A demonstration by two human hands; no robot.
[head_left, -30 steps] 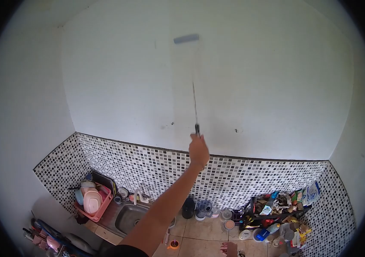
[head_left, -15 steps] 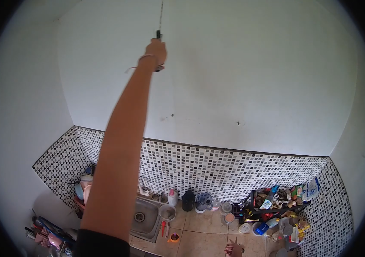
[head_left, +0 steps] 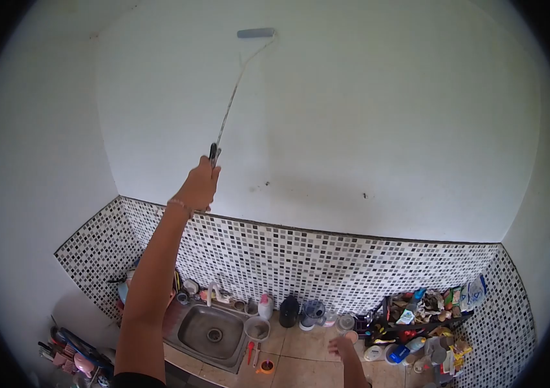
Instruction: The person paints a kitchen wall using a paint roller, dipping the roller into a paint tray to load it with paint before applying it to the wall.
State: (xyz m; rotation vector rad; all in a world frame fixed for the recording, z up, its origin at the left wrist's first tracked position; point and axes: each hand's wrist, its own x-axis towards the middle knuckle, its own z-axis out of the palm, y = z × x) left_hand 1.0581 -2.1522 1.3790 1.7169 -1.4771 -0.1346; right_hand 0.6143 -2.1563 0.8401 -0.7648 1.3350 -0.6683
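Note:
My left hand (head_left: 196, 187) is raised in front of the wall, its fingers wrapped round the dark handle of a paint roller (head_left: 226, 115). The roller's thin, paint-spotted rod slants up to a grey sleeve (head_left: 255, 33) lying against the pale wall (head_left: 378, 110). Low on the right, my right hand (head_left: 339, 348) hovers over the tiled counter (head_left: 297, 348) with nothing in it, its fingers loosely apart. Close to it are a clear jar (head_left: 345, 323) and a round tub with a pinkish top (head_left: 351, 336).
Mosaic tiles (head_left: 288, 249) cover the lower wall. A steel sink (head_left: 213, 334) with a tap is at left, beside a bowl (head_left: 257, 328), a red spoon (head_left: 250, 352) and an orange cup (head_left: 266, 367). A cluttered rack (head_left: 427, 310) stands at right, with several containers in front.
My left hand has come down the wall with the roller, and the roller's sleeve is now in view. My right hand has moved up and slightly left over the counter.

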